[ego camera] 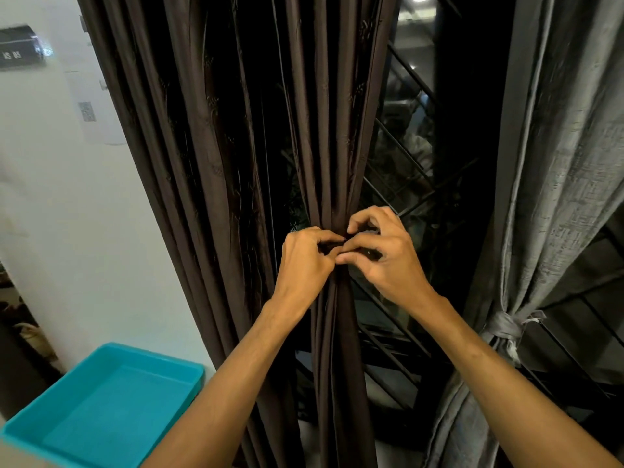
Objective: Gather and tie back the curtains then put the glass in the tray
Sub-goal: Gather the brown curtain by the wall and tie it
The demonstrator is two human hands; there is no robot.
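Observation:
A dark brown curtain [324, 130] hangs in front of me, its right part bunched into a narrow waist at mid height. My left hand [304, 261] and my right hand [381, 255] meet at that waist, and the fingers of both pinch a dark tie-back band [341, 243] wrapped round the bunch. A grey curtain [557, 163] on the right is gathered and knotted with a grey tie [503, 327]. A turquoise tray [67, 437] sits at lower left with nothing in it. No glass is in view.
A white wall [50, 197] with taped papers stands to the left of the brown curtain. Behind the curtains is a dark window with black metal bars [405, 184]. The tray rests on a surface whose edge shows at bottom left.

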